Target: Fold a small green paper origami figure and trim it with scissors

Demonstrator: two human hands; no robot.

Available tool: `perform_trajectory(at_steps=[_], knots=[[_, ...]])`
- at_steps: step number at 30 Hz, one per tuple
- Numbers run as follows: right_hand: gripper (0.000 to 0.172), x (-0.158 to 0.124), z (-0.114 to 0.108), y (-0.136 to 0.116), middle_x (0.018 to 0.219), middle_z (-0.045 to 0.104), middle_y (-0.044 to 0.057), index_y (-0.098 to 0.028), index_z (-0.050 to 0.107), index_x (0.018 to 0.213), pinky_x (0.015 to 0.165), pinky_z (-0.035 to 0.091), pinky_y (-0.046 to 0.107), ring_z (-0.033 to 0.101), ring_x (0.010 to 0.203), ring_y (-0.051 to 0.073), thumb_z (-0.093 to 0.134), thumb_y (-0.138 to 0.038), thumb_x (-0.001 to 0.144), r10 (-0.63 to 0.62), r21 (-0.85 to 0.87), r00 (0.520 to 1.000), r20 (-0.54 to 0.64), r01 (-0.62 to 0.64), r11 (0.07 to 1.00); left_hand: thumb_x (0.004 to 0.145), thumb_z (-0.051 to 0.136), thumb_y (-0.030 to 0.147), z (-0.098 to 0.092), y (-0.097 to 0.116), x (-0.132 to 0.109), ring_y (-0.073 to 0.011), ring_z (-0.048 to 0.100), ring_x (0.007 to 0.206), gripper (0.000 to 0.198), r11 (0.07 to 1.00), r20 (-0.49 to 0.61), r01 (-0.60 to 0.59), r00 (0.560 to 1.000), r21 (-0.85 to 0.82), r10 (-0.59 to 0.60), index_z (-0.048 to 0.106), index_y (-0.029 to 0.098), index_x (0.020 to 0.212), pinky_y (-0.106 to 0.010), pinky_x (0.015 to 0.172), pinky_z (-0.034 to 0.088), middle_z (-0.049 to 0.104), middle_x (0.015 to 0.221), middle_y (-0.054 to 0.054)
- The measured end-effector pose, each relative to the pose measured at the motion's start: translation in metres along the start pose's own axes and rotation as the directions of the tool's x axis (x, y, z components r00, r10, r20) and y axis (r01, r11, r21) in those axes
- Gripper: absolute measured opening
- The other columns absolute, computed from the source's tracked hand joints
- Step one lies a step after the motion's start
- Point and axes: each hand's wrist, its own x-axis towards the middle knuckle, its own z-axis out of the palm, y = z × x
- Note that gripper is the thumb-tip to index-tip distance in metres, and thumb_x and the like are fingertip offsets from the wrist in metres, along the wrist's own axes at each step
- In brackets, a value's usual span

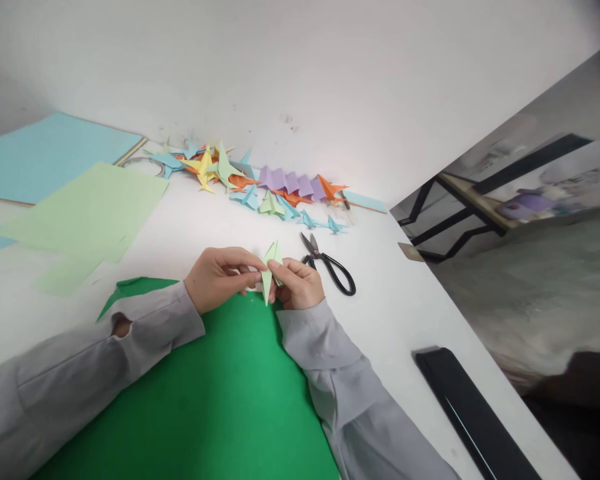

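Note:
A small piece of folded light green paper [267, 285] with pointed ends is pinched between my two hands, above the far edge of a green sheet [220, 393]. My left hand [225, 277] grips its left side between thumb and fingertips. On the other side, the thumb of my right hand [300, 283] presses the paper against the fingers, which are partly hidden. Black-handled scissors [329, 261] lie just beyond my right hand, blades partly apart. Farther back sits a pile of folded paper cranes [207, 167] in yellow, orange, blue and green.
A pleated purple paper strip [290, 183] lies by the pile. Light green sheets [90, 207] and a large blue sheet [55, 157] cover the left side, near a roll of tape [143, 165]. A long black object [473, 413] rests at right. A white wall [280, 73] stands behind.

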Motion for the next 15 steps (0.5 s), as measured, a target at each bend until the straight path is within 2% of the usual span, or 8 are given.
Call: perform_trajectory(at_steps=[10, 15], knots=[[0.026, 0.0004, -0.0022, 0.0022, 0.038, 0.055, -0.004, -0.016, 0.055, 0.048, 0.030, 0.035, 0.018, 0.046, 0.029, 0.007, 0.070, -0.034, 0.060, -0.011, -0.005, 1.000, 0.002, 0.011, 1.000, 0.061, 0.059, 0.010, 0.0009, 0.0035, -0.0033, -0.0090, 0.054, 0.056, 0.015, 0.985, -0.002, -0.045, 0.999, 0.166, 0.046, 0.067, 0.014, 0.074, -0.018, 0.042, 0.042, 0.063, 0.081, -0.006], [0.028, 0.0014, -0.0038, 0.0033, 0.038, 0.056, -0.003, -0.016, 0.055, 0.047, 0.029, 0.035, 0.018, 0.046, 0.028, 0.007, 0.069, -0.034, 0.061, -0.015, 0.000, 0.999, 0.029, 0.015, 1.000, 0.062, 0.060, 0.014, 0.0016, 0.0032, -0.0019, -0.0096, 0.053, 0.055, 0.012, 0.994, -0.023, -0.022, 0.999, 0.107, 0.025, 0.066, 0.013, 0.072, -0.019, 0.040, 0.042, 0.062, 0.076, -0.005]])
